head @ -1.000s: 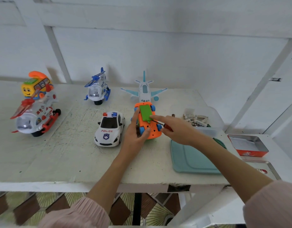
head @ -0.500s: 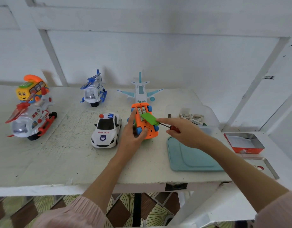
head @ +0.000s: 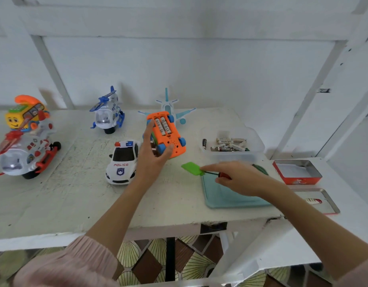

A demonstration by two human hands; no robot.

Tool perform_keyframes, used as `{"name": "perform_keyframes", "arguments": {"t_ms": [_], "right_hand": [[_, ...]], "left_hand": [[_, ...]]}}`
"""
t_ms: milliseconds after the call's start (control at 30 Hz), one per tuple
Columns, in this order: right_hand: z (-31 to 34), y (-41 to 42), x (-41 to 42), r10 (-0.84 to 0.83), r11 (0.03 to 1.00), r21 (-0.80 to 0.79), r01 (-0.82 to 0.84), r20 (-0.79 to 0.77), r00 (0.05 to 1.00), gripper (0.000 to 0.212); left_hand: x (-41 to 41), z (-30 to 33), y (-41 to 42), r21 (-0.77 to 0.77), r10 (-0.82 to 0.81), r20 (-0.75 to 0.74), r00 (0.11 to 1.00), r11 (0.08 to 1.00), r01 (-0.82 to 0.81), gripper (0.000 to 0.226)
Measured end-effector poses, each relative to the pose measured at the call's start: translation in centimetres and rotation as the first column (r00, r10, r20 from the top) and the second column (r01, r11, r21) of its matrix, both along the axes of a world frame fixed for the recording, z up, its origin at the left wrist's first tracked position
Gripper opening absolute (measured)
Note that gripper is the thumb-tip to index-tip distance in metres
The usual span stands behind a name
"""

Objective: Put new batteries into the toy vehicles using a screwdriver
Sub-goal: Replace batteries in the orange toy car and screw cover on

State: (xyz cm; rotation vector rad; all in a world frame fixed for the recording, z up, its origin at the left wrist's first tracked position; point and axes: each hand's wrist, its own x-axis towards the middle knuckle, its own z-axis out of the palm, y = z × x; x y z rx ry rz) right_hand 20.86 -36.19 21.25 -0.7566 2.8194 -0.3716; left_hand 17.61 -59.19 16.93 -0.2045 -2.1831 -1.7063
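White painted walls with slanted beams stand behind a worn white table (head: pixel 54 204), and under its front edge a patterned floor is visible. On the right, a lower white surface carries an open red tin box (head: pixel 297 172) and, nearer to the camera, its flat lid (head: pixel 319 200). On the left end of the table stands a big white and red helicopter toy (head: pixel 23 156), and just behind it a yellow toy with an orange top (head: pixel 23 114). A smaller white and blue helicopter (head: pixel 107 117) stands further back, and a white and light blue airplane (head: pixel 168 108) is at the back in the middle. A white police car (head: pixel 122 162) stands near the middle of the table. A teal tray (head: pixel 230 195) lies on the right part of the table, and behind it a clear plastic container (head: pixel 230 141) holds loose batteries (head: pixel 228 145). The left hand (head: pixel 153 154) grips the orange toy car (head: pixel 167 133), which is turned upside down and tilted, in front of the airplane and just beside the police car; its battery compartment is uncovered and two batteries lie in it. The right hand (head: pixel 239 177) is over the far edge of the tray and holds the screwdriver (head: pixel 218 174) with curled fingers, the index finger stretched along the shaft. The green battery cover (head: pixel 191 168) is at the tip of the screwdriver, near the far left corner of the tray; I cannot tell if it touches the table.
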Motion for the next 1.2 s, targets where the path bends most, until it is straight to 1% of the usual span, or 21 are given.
{"name": "perform_keyframes", "arguments": {"t_ms": [133,200,267,333,400,433,533,600,633,700,767,800,833,933,1200], "right_hand": [[-0.4,-3.5,-0.5,0.103,0.989,0.103,-0.105,0.018,0.994,0.044],[-0.5,-4.7,-0.7,0.151,0.974,0.157,-0.162,0.081,0.985,0.045],[-0.2,-5.0,-1.0,0.161,0.967,0.172,-0.190,0.169,0.972,0.049],[0.4,-4.7,-1.2,0.126,0.975,0.144,-0.168,0.267,0.955,0.055],[1.2,-3.9,-1.3,0.061,0.987,0.119,-0.108,0.345,0.937,0.057],[1.7,-3.5,-1.4,0.033,0.988,0.129,-0.085,0.358,0.933,0.054],[3.4,-2.1,-1.6,-0.039,0.979,0.203,-0.033,0.339,0.940,0.032],[4.6,-1.4,-1.6,-0.053,0.985,0.172,0.000,0.300,0.953,0.021],[5.2,-1.2,-1.6,-0.053,0.993,0.113,0.026,0.249,0.967,0.017],[6.2,-1.2,-1.6,-0.082,0.991,-0.101,0.088,0.057,0.995,0.010],[6.7,-1.5,-1.8,-0.157,0.941,-0.322,0.109,-0.127,0.979,0.008],[6.8,-1.6,-2.1,-0.189,0.916,-0.388,0.105,-0.186,0.964,0.007],[6.8,-1.7,-2.3,-0.214,0.903,-0.418,0.102,-0.229,0.950,0.007],[6.8,-1.8,-2.8,-0.248,0.911,-0.397,0.113,-0.307,0.919,0.007],[6.7,-1.3,-3.4,-0.273,0.924,-0.359,0.136,-0.364,0.891,0.004]], "left_hand": [[-0.4,0.2,-0.5,-0.064,-0.003,-0.005,1.000,0.998,0.003,0.078],[-0.4,0.3,-0.9,-0.112,-0.015,-0.019,1.000,0.994,0.013,0.080],[-0.4,0.2,-1.4,-0.152,-0.023,-0.022,1.000,0.988,0.019,0.079],[-0.2,0.2,-1.7,-0.171,-0.025,-0.006,1.000,0.985,0.023,0.080],[0.0,0.2,-1.9,-0.171,-0.024,0.002,1.000,0.985,0.024,0.081],[0.0,0.2,-2.0,-0.172,-0.022,0.005,1.000,0.985,0.022,0.081],[-0.3,0.0,-2.2,-0.184,-0.027,0.016,1.000,0.983,0.029,0.083],[-0.5,0.1,-2.2,-0.209,-0.030,0.014,0.999,0.977,0.032,0.084],[-0.5,0.1,-2.2,-0.224,-0.035,0.014,0.999,0.974,0.038,0.084],[-0.6,0.4,-1.9,-0.244,-0.065,-0.002,0.998,0.968,0.063,0.083],[-0.6,0.6,-1.5,-0.269,-0.101,-0.022,0.995,0.959,0.092,0.083],[-0.7,0.6,-1.4,-0.286,-0.113,-0.030,0.993,0.953,0.100,0.084],[-0.7,0.7,-1.2,-0.297,-0.123,-0.035,0.992,0.949,0.108,0.085],[-0.7,0.9,-0.7,-0.314,-0.152,-0.053,0.987,0.941,0.128,0.086],[-1.0,1.8,0.1,-0.355,-0.210,-0.087,0.974,0.920,0.167,0.083]]}}
